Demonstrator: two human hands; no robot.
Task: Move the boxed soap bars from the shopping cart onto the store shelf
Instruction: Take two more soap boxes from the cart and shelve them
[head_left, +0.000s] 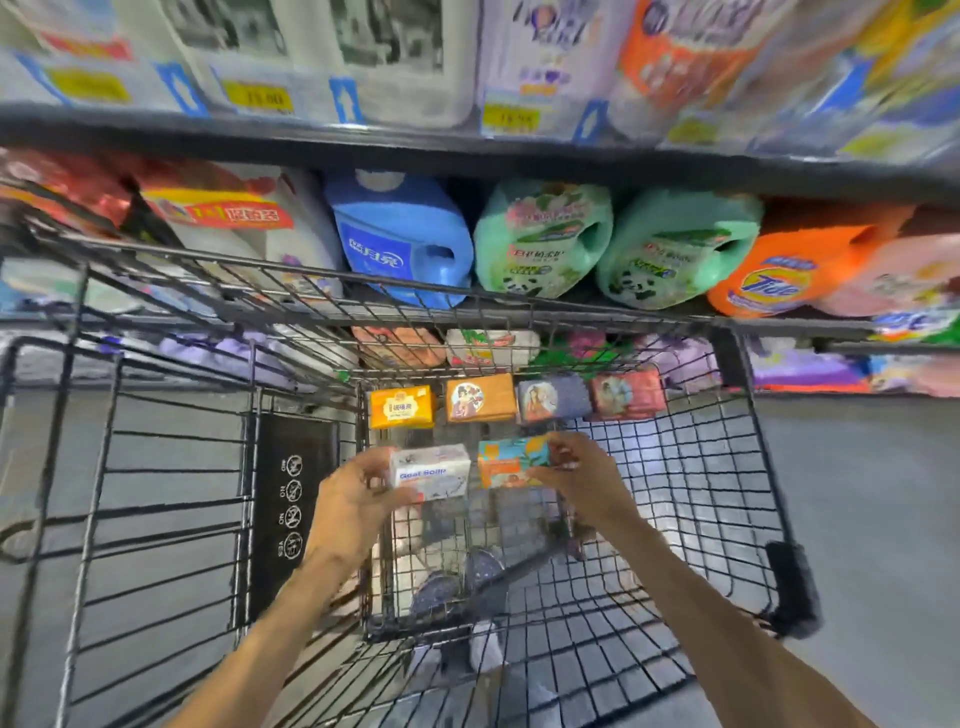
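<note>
While both arms were stretched over the wire shopping cart, a white goat soap box was gripped by the left hand and a teal-and-orange soap box was pinched by the right hand. Four more boxed soaps were lined up at the cart's far end, below the store shelf.
</note>
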